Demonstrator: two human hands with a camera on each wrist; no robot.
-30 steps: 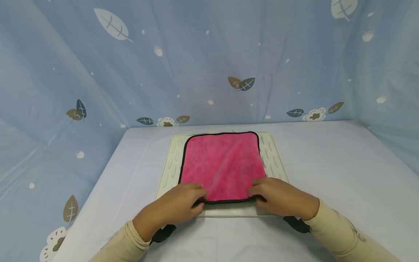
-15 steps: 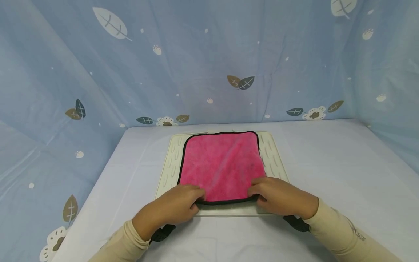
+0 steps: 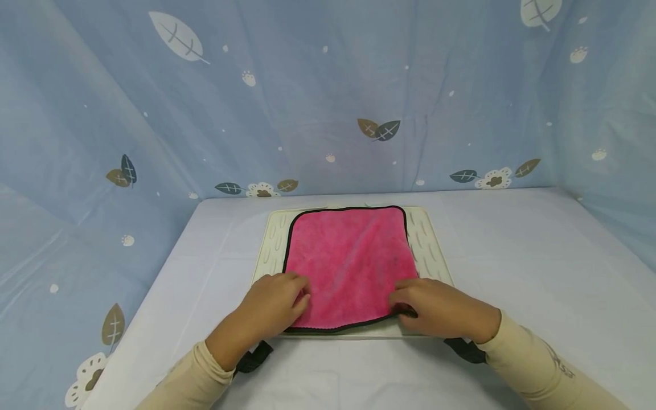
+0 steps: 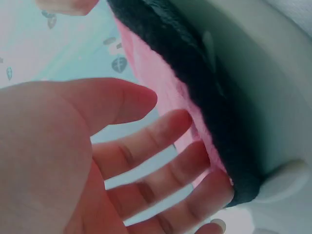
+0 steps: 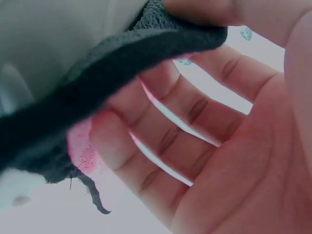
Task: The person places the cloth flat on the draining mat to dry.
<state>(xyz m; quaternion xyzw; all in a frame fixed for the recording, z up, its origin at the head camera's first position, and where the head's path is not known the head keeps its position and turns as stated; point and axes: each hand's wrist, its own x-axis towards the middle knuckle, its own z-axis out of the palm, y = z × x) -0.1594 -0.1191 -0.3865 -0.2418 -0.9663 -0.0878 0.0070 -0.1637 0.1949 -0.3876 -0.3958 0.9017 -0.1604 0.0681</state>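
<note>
A pink towel (image 3: pixel 348 256) with a black trim lies spread over a cream board (image 3: pixel 425 242) with raised oblong marks. At its near left corner my left hand (image 3: pixel 271 302) touches the cloth with loosely bent fingertips. The left wrist view shows the left thumb (image 4: pixel 129 100) held apart from the fingers, nothing pinched between them. My right hand (image 3: pixel 435 307) pinches the near right corner, slightly raised. In the right wrist view the black trim (image 5: pixel 112 66) runs between the right thumb and the fingers (image 5: pixel 156 122), which lie against the pink side.
Under the board spreads a white tablecloth (image 3: pixel 523 256). A blue curtain (image 3: pixel 328 85) with leaf and flower prints hangs behind and at the sides. Black straps (image 3: pixel 253 357) show at both wrists.
My left hand has let go of the near edge and moved slightly left and away from me. That side of the towel has dropped toward the board's front. The right hand stays put.
</note>
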